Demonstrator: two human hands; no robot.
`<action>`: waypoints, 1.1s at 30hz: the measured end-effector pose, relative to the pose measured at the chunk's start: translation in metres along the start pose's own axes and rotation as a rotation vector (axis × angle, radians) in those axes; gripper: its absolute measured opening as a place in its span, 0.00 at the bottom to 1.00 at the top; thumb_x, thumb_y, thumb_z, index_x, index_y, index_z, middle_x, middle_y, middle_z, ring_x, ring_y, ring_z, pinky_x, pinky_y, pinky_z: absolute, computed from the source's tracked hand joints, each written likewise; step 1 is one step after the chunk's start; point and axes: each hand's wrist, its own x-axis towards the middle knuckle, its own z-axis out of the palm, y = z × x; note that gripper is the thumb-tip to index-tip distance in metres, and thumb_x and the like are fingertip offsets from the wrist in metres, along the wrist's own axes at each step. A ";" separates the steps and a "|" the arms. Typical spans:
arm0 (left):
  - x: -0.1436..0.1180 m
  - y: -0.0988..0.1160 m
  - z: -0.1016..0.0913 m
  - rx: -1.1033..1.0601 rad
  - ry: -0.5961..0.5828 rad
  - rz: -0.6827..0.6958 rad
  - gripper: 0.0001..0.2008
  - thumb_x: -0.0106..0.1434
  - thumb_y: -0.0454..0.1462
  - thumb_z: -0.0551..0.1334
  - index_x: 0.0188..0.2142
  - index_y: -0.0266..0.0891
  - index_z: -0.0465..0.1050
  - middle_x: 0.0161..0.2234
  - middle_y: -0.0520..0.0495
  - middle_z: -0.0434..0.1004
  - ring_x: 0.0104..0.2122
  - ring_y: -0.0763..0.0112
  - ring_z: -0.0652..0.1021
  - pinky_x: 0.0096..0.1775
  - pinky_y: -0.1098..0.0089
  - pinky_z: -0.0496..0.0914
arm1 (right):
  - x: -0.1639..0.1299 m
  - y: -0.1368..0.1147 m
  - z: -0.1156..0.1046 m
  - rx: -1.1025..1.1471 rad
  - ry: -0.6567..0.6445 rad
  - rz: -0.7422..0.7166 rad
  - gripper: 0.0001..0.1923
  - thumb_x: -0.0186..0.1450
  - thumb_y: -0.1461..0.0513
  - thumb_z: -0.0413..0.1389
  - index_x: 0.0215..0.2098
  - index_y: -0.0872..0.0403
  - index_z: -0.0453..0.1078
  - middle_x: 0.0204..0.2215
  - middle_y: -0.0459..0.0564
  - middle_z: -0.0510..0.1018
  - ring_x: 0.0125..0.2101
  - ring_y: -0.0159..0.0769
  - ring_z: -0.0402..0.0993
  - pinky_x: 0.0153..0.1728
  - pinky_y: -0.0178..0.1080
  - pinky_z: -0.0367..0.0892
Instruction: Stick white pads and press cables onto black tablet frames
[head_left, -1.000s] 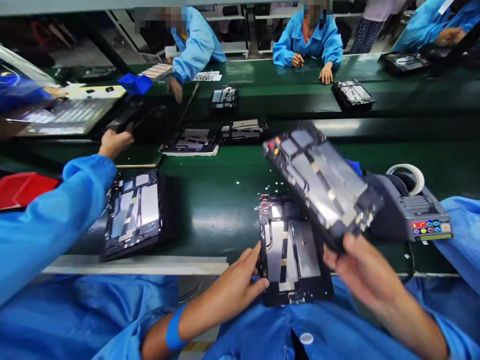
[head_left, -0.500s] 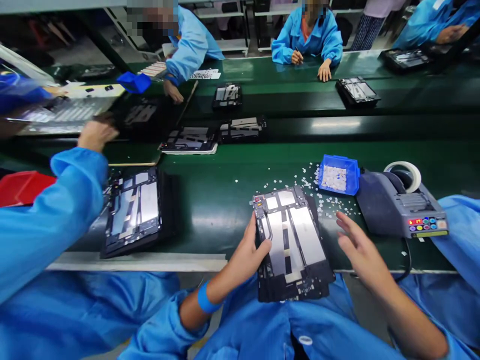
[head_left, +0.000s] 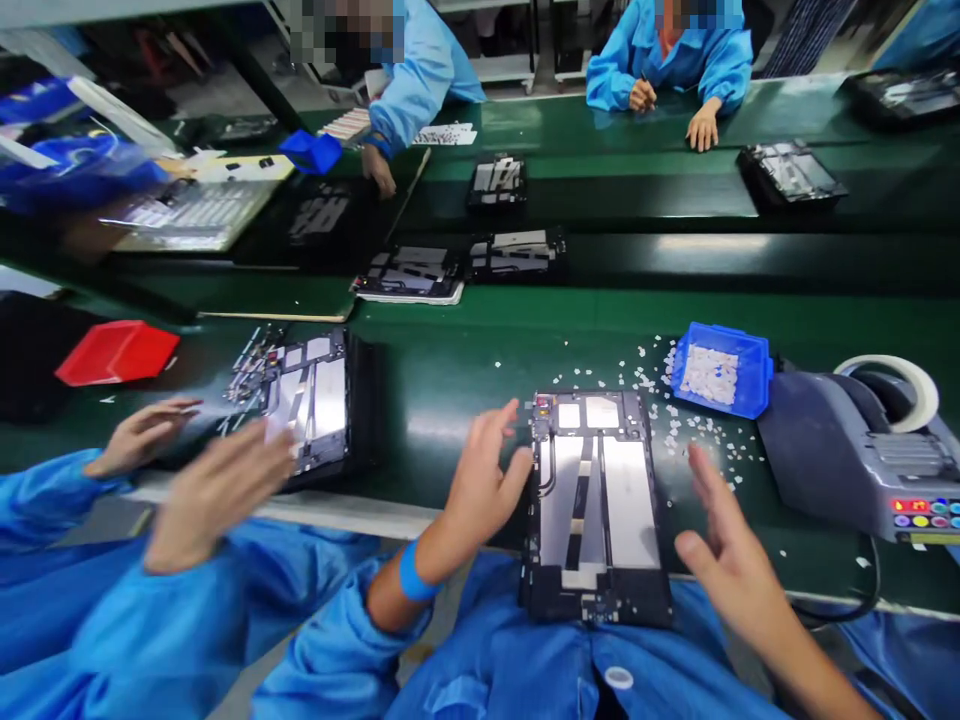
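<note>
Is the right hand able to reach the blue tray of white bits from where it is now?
Probably yes. The right hand is open beside the tablet chassis, and only bare belt with scattered white bits lies between it and the blue tray; nothing blocks the way.

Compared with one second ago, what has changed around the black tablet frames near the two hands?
The right hand laid its raised black tablet frame onto the stack and let go. The left hand now rests open at the stack's left edge. The blue parts bin and grey tape dispenser stayed put.
</note>
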 end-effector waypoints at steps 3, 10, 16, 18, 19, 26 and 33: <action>0.033 0.005 -0.010 0.324 0.003 0.191 0.18 0.73 0.37 0.58 0.59 0.41 0.76 0.45 0.40 0.78 0.46 0.57 0.77 0.50 0.56 0.73 | 0.022 -0.020 -0.012 -0.056 0.051 -0.095 0.36 0.73 0.48 0.55 0.76 0.42 0.54 0.76 0.53 0.55 0.74 0.52 0.51 0.72 0.59 0.51; 0.057 0.001 -0.010 0.270 -0.029 0.305 0.09 0.73 0.35 0.58 0.42 0.41 0.79 0.39 0.44 0.77 0.42 0.61 0.76 0.47 0.61 0.72 | 0.091 -0.066 0.003 -0.165 -0.062 -0.246 0.19 0.72 0.55 0.56 0.60 0.48 0.76 0.56 0.55 0.81 0.55 0.47 0.78 0.58 0.51 0.73; 0.059 -0.005 -0.004 -0.059 0.038 0.344 0.07 0.71 0.34 0.60 0.38 0.42 0.78 0.38 0.46 0.76 0.41 0.65 0.77 0.44 0.64 0.73 | 0.160 -0.089 0.048 -0.065 -0.356 -0.192 0.13 0.70 0.63 0.55 0.47 0.51 0.81 0.44 0.49 0.86 0.42 0.37 0.82 0.45 0.39 0.73; 0.058 -0.003 0.001 -0.119 0.057 0.315 0.05 0.69 0.34 0.62 0.38 0.42 0.78 0.37 0.47 0.77 0.40 0.66 0.77 0.43 0.65 0.73 | 0.167 -0.092 0.058 -0.018 -0.418 -0.145 0.10 0.68 0.64 0.57 0.43 0.53 0.81 0.38 0.47 0.86 0.36 0.34 0.81 0.38 0.35 0.71; 0.056 -0.001 0.003 -0.144 0.074 0.270 0.04 0.69 0.34 0.62 0.38 0.42 0.78 0.36 0.47 0.78 0.38 0.67 0.78 0.42 0.66 0.73 | 0.167 -0.092 0.061 -0.002 -0.410 -0.125 0.08 0.67 0.64 0.58 0.40 0.54 0.80 0.35 0.46 0.86 0.34 0.33 0.80 0.35 0.34 0.70; 0.028 0.018 0.008 -0.207 0.028 -0.077 0.08 0.66 0.37 0.65 0.43 0.40 0.80 0.33 0.51 0.81 0.30 0.71 0.77 0.33 0.72 0.70 | 0.152 -0.083 0.068 -0.064 -0.243 -0.174 0.07 0.67 0.65 0.60 0.41 0.52 0.80 0.35 0.47 0.86 0.36 0.35 0.82 0.39 0.36 0.71; 0.029 0.024 -0.001 0.065 0.022 0.153 0.08 0.71 0.36 0.61 0.39 0.42 0.81 0.36 0.47 0.84 0.38 0.64 0.80 0.44 0.64 0.71 | 0.148 -0.083 0.067 -0.397 -0.217 -0.407 0.11 0.71 0.64 0.57 0.45 0.52 0.82 0.42 0.53 0.86 0.43 0.43 0.82 0.46 0.42 0.72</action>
